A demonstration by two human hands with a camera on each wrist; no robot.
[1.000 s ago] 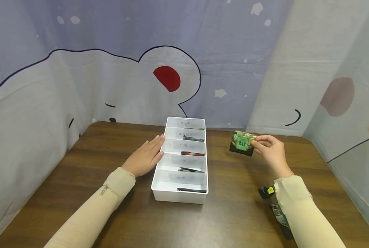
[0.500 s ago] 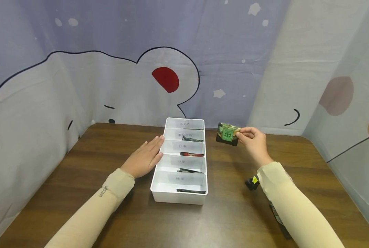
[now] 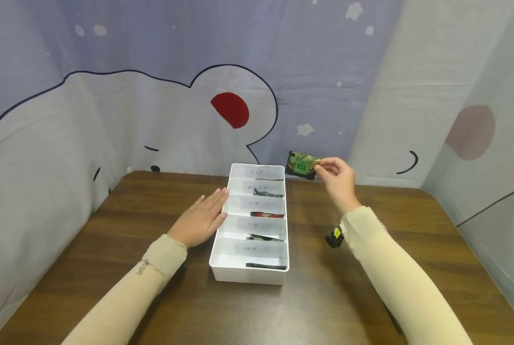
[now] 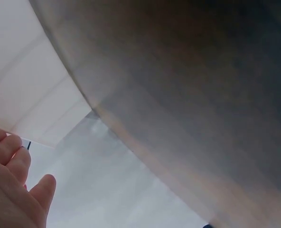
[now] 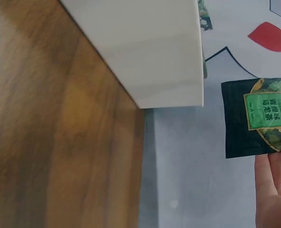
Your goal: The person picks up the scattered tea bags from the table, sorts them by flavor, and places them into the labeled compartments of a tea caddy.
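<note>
A white box point(image 3: 249, 275) with several labelled compartments stands on the wooden table, and each compartment has a sachet along its right side. My left hand point(image 3: 200, 219) rests with straight fingers against the box's left wall. In the left wrist view the left hand point(image 4: 17, 185) appears at the lower left, below the box wall. Above the table, right of the box's far end, my right hand point(image 3: 338, 183) pinches a green and black tea sachet point(image 3: 301, 166) by its right edge. The right wrist view has this tea sachet point(image 5: 245, 118) raised past the box's far corner.
A patterned cloth point(image 3: 317, 81) hangs behind the table point(image 3: 326, 292). A dark thing point(image 3: 391, 317), mostly hidden by the right sleeve, lies on the table at the lower right. Inside the box, a red sachet point(image 3: 267, 214) sits in the middle compartment.
My right hand has carried the tea sachet left and upward, closer to the box's far end. The right forearm now covers most of the packet on the table. My left hand stays put.
</note>
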